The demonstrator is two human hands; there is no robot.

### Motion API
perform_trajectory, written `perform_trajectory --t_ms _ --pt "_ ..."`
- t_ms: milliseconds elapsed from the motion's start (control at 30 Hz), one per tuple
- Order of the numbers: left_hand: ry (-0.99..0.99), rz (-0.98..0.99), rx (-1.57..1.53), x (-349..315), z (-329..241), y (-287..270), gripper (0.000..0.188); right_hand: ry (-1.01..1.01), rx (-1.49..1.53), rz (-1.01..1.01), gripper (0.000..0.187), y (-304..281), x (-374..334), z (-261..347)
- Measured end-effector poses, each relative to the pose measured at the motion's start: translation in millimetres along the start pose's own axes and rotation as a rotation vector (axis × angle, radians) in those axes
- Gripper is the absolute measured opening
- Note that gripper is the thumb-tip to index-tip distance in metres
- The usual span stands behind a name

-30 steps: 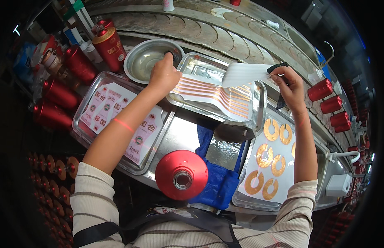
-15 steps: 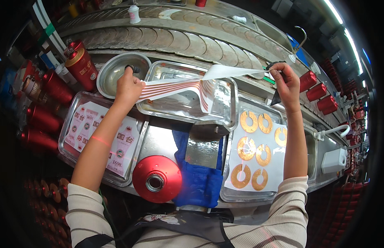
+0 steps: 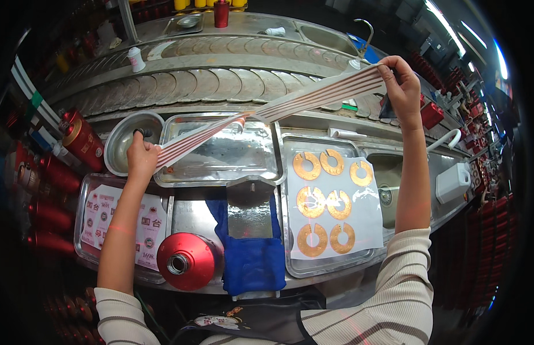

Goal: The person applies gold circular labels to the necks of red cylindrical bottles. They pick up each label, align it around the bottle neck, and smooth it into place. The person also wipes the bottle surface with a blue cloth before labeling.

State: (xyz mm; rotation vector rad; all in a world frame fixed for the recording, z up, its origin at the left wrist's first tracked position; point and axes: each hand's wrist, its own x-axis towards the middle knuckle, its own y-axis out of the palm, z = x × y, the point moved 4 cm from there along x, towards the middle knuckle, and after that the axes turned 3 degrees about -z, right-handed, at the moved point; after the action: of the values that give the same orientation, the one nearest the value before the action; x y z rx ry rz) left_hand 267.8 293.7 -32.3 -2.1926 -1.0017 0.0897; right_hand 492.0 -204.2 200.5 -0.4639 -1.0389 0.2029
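A long white strip with reddish-brown stripes is stretched slantwise between my two hands, twisted near its middle. My left hand pinches its lower end beside a round metal bowl. My right hand, raised at the far right, pinches the other end between thumb and fingers. Below the strip lies a shallow metal tray with a wet-looking bottom. Close to me stands a red bottle with an open neck, next to a metal stand draped with a blue cloth.
At right, a metal tray bears a white sheet with several gold split rings. Printed labels fill the left tray. Red bottles crowd the left side. A slatted conveyor runs behind; a sink lies right.
The strip, folded and hanging before, is now drawn out straighter, its stripes showing up to my right hand. My view has shifted, so the trays and bottle appear further left.
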Motion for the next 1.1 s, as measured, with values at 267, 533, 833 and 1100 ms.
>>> perform_trajectory --t_ms 267,533,833,1100 --pt "0.049 -0.047 0.038 -1.9 -11.6 1.5 0.039 -0.032 -0.157 0.000 0.011 -53.1 23.0 -5.2" --pt "0.176 -0.086 0.057 -1.9 -6.3 7.6 0.033 -0.029 -0.289 0.040 0.011 -95.9 35.1 -16.9" --pt "0.140 -0.151 0.030 10.6 4.2 -15.2 0.036 -0.355 -0.739 0.280 0.003 -29.8 72.8 -20.4" --pt "0.076 -0.120 -0.177 -11.5 -3.6 -50.8 0.036 -0.298 -0.768 0.299 0.007 -8.7 87.8 -64.8"
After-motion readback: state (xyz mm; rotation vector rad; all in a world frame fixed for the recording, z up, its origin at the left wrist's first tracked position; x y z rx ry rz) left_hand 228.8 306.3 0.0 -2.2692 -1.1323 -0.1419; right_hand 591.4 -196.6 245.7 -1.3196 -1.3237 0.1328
